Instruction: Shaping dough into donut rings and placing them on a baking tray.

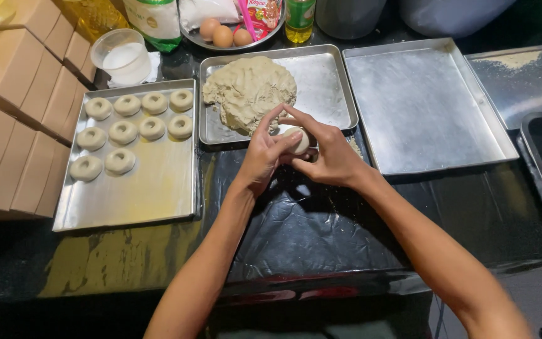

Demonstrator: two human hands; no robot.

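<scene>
Two bare forearms reach forward over a table covered in black plastic sheet [308,232]. The left hand [265,154] and right hand [327,154] meet, fingers curled around a small pale dough ball [297,138], gripping it between them just above the sheet. Just beyond sits a metal tray [327,88] bearing a large dough lump [249,91]. To the left, another tray [152,188] carries ten ring-shaped dough pieces [123,132]. An empty tray [421,107] lies to the right. Farthest back, a plate holds three eggs [224,34].
</scene>
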